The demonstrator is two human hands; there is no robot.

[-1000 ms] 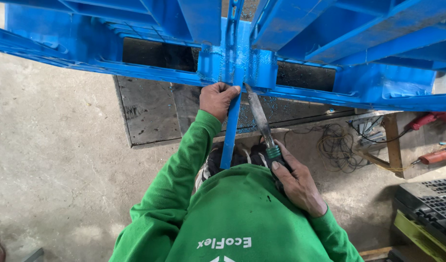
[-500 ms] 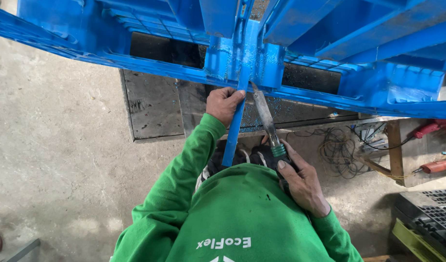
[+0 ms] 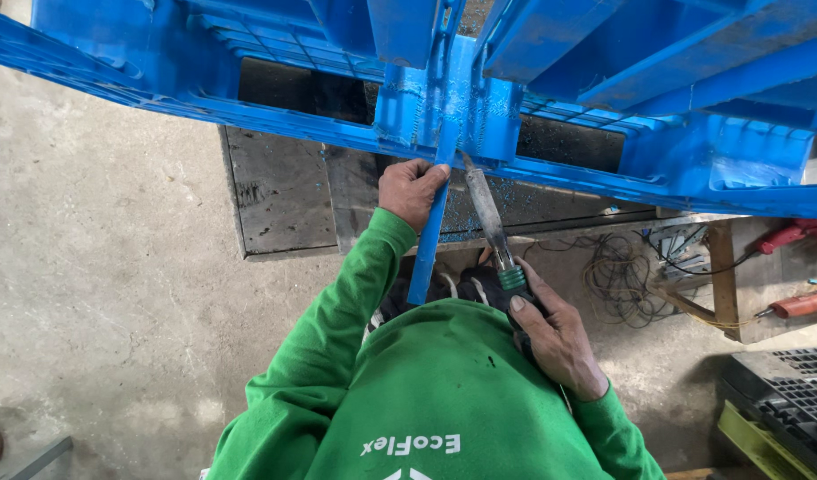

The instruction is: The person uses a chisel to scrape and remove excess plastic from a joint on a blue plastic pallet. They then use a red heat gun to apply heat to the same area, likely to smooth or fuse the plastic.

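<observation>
Left hand [image 3: 411, 188] closed around the upper end of a blue plastic strip [image 3: 427, 240], pressing it against the central block of the blue plastic pallet [image 3: 444, 107] tilted up over a dark metal floor plate [image 3: 279, 200]. Right hand [image 3: 555, 333] wrapped on the handle of a heating iron [image 3: 490, 213], its tip set at the joint beside the strip. Judging by the long free strip, joining barely begun; seam mostly left.
</observation>
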